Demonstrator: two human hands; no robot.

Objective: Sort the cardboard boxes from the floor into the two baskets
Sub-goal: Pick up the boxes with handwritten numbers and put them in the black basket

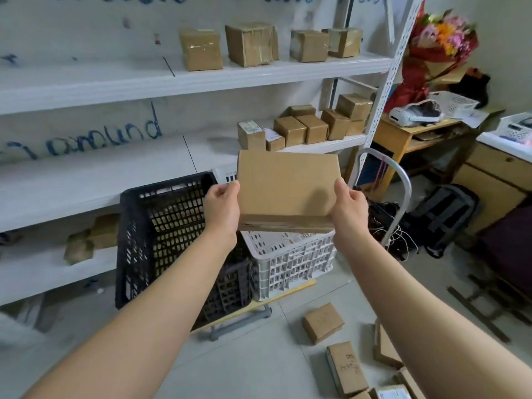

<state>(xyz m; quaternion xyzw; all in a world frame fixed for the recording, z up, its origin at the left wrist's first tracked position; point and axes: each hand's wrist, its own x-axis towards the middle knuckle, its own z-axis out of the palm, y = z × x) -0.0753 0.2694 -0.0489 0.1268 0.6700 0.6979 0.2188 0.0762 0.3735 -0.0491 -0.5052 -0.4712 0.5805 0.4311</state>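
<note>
- The shelving (86, 180) is white and has several tiers. It runs left of and behind the held box (285, 185). Taped cartons (305, 128) stand on the tiers above the held box.
- The black basket (169, 226) is plastic with perforated walls. It stands below and left of the held box, with its right wall against the white basket (290, 263).
- The left hand (223, 205) has its grip clamped on the left edge of the held box. The thumb lies on the upper face and the other fingers curl round the edge.
- The held box is flat, plain brown cardboard and is clear of the floor (259, 364). It spans the gap between the two hands. Its near edge sits lower than its far edge, so the upper face tilts toward the camera. A darker strip runs along the near side.
- The white basket is directly below the held box. The box covers most of the basket's opening in this view, and no contact between them is visible. The basket's contents cannot be determined.
- The right hand (349, 208) has its grip clamped on the right edge of the held box. The thumb lies on the upper face and the other fingers are hidden behind the box.
- The metal handle (403, 185) is a curved tube right of the held box, just beyond the right hand.
- The small box (322, 322) and the marked box (347, 368) lie on the floor below and right of the held box, well apart from both hands. More boxes lie beside them, partly hidden by the right forearm.
- The counter (403, 136) is wooden and stands right of and behind the held box. A bouquet (440, 38) is above it.
</note>
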